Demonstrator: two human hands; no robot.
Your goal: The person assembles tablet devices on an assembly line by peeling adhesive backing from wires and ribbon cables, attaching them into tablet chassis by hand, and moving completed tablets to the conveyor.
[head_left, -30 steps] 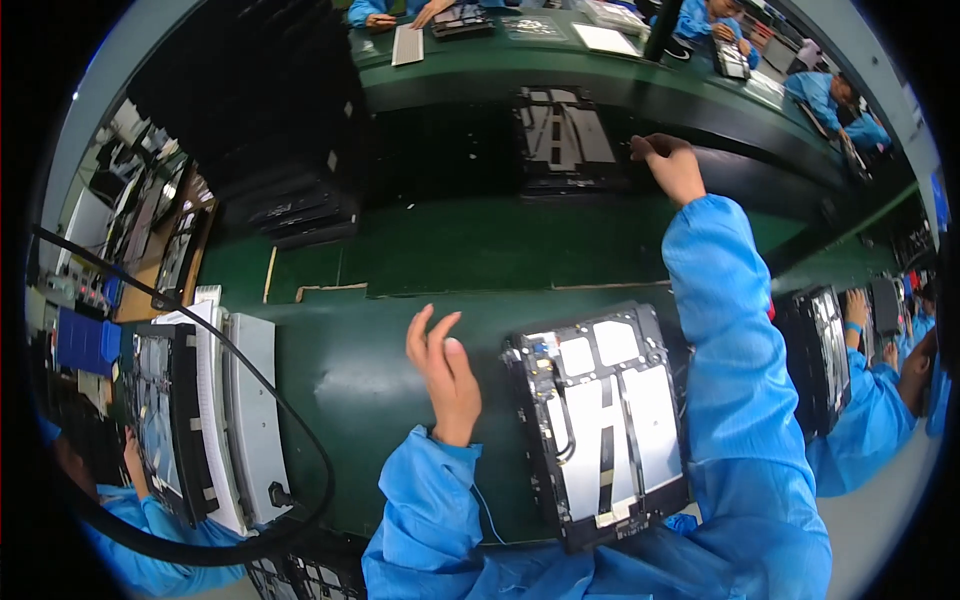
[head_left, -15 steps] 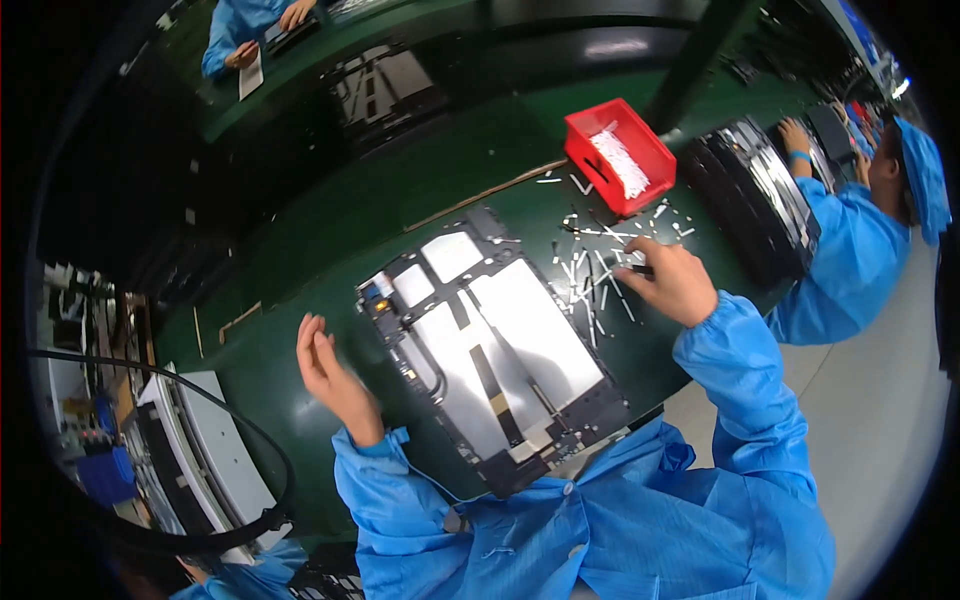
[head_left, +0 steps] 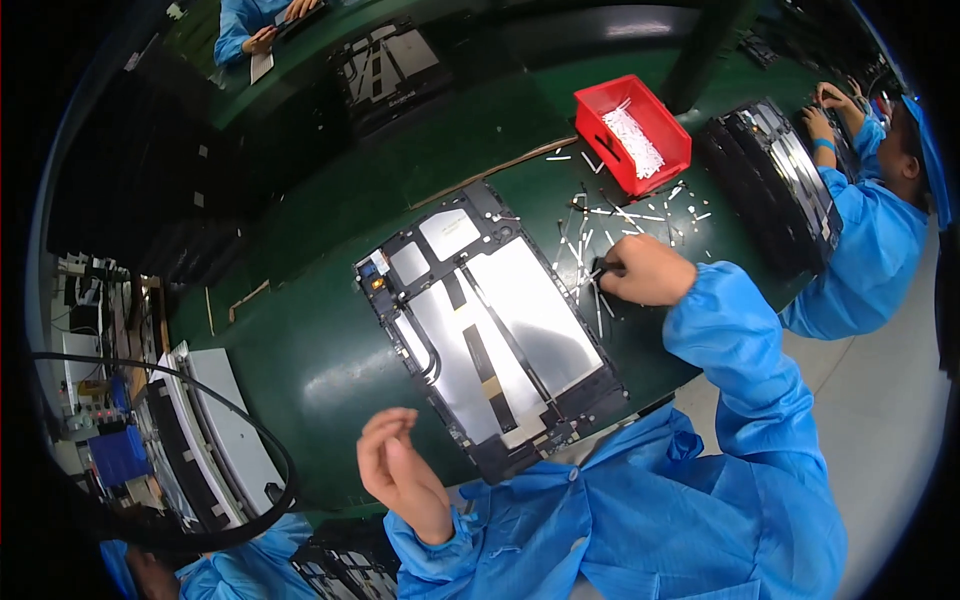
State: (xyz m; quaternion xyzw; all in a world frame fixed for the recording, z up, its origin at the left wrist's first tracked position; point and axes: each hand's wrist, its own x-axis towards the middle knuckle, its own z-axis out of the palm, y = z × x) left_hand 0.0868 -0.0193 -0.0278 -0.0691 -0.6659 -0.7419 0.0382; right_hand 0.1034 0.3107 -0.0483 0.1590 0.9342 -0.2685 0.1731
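The device (head_left: 590,402) had a black frame and shiny silver panels (head_left: 535,320) parted by dark stripes, one (head_left: 478,352) crossed by a tan band (head_left: 491,388); blue and orange marked its upper left corner. Around the device, the tabletop (head_left: 310,380) was dark green. Above and right of it, a bin (head_left: 668,135) was bright red. Strips (head_left: 650,217) scattered right of the device were mostly white, some black. The sleeve (head_left: 740,330) right of the device was plain light blue.
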